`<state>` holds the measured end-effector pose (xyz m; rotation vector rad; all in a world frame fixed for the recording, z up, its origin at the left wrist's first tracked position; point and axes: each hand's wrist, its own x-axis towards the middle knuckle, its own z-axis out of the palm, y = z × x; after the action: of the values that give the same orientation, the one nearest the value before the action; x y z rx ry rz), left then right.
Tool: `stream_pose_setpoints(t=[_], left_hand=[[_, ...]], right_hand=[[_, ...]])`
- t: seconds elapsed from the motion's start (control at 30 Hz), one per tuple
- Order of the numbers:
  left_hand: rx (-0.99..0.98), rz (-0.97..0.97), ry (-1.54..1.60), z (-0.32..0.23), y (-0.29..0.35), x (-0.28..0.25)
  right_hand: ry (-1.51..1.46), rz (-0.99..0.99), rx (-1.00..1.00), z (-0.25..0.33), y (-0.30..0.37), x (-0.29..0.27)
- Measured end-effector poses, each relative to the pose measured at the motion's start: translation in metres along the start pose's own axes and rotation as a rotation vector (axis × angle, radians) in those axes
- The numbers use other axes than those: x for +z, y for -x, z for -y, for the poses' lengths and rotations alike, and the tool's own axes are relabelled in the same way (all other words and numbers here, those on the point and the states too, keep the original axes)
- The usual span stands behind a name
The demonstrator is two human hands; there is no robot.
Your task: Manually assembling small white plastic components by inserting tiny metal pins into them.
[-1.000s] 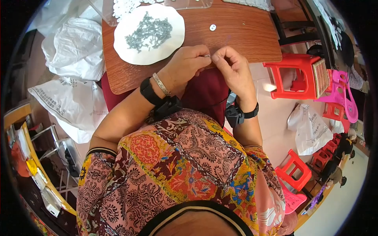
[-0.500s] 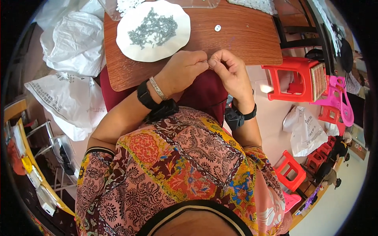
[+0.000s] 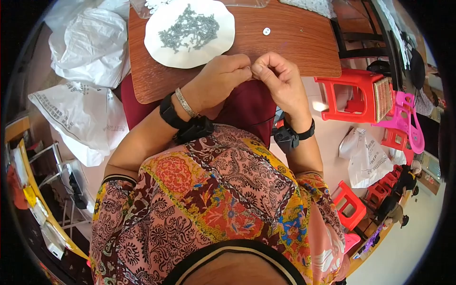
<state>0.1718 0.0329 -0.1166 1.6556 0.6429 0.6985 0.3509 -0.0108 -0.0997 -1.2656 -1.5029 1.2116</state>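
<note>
Brown table (image 3: pixel 304 52), white plate (image 3: pixel 183 61) at left. Left hand (image 3: pixel 222 77) and right hand (image 3: pixel 284 85) pinched closed, meeting near table edge; anything held is hidden, a slack pinch could drop it. Grey pins (image 3: pixel 192 32) on plate, white disc (image 3: pixel 266 31) beyond hands.

Tallies two hands (image 3: pixel 224 77), one plate (image 3: pixel 179 60), one tabletop (image 3: pixel 304 52) with one loose white disc (image 3: pixel 266 31), one bracelet (image 3: pixel 185 102) and two wristbands (image 3: pixel 170 113).

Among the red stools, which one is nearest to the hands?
The red stool beside the table, with a tan checked seat cover; the other red stools are farther away, toward the lower right.
</note>
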Motion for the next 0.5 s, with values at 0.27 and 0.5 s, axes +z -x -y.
stream_pose_setpoints(t=[0.27, 0.5], left_hand=[[-0.133, 0.045, 0.102, -0.005, 0.0018, -0.0024], [0.011, -0.004, -0.065, -0.0018, 0.0028, 0.0037]], right_hand=[[-0.018, -0.02, -0.022, 0.0024, 0.0049, -0.005], [0.312, -0.053, -0.048, 0.0045, 0.0075, -0.0011]])
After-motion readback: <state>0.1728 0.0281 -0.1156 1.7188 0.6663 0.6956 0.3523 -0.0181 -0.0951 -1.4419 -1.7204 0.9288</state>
